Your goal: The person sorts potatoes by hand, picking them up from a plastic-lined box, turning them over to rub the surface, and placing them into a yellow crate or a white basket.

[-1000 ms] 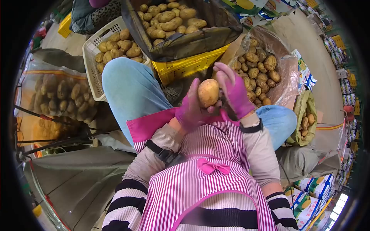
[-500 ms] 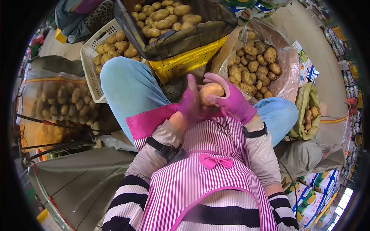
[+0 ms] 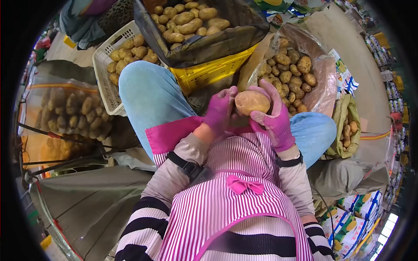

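A pale brown potato (image 3: 252, 103) sits in my right hand (image 3: 278, 124), its gloved purple fingers and thumb wrapped around the right side. My left hand (image 3: 217, 112), in a matching purple glove, is just left of the potato with its fingers curled in; whatever they may hold is hidden. Both hands are above my lap, in front of the pink striped apron (image 3: 244, 152). Just beyond my right hand stands a plastic-lined box of potatoes (image 3: 257, 56).
Ahead is a yellow crate (image 3: 213, 71) with a dark liner full of potatoes. A white basket (image 3: 104, 82) of potatoes stands left of it. On the right is a green bag (image 3: 344, 126) of potatoes; clear bagged potatoes (image 3: 72, 111) lie left. Another person's leg (image 3: 78, 24) shows at upper left.
The potato and my right hand have shifted slightly right, and the potato shows a broader side. My left hand's extended fingers have curled in.
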Available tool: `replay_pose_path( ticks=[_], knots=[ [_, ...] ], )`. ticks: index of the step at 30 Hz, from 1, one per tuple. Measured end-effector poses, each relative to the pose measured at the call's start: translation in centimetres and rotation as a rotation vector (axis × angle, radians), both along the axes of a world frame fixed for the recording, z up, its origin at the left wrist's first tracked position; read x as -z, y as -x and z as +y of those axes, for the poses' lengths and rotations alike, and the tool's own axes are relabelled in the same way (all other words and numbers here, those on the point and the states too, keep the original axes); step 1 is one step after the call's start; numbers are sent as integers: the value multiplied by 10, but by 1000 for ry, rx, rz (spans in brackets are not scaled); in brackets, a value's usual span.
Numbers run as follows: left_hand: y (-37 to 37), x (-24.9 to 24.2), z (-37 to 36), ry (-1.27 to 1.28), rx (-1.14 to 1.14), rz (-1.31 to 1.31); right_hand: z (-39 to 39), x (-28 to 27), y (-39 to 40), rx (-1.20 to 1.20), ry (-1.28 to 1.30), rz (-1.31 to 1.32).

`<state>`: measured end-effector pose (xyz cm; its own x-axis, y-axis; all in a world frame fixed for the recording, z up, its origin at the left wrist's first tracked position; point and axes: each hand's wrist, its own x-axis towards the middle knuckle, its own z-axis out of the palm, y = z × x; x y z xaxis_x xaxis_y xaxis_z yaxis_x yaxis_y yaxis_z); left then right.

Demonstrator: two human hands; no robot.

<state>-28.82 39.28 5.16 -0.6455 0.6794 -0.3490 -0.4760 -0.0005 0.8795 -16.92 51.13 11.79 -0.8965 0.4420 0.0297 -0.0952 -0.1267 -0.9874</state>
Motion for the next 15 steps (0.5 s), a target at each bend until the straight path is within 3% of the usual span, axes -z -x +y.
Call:
replay_pose_path(
  ticks=[1, 4, 7, 9, 12, 13, 15],
  knots=[
    [1, -4, 0, 39, 38, -103, 2, -4, 1, -2, -62, 6],
    [10, -31, -17, -188, 318, -267, 5, -8, 2, -11, -254, 44],
    [-3, -54, -16, -133, 337, -106, 6, 3, 5, 31, -482, 75],
    [-9, -54, -12, -257, 192, 188, 1, 11, 11, 142, -620, 47],
    [-11, -50, -17, -321, 154, 508, -10, -3, 11, 246, -973, -60],
    [-12, -50, -20, -368, 155, 479, -15, -13, 10, 256, -1092, -120],
    [-14, -55, -26, -461, 159, 419, -28, -35, 10, 321, -1038, -50]
  ],
)
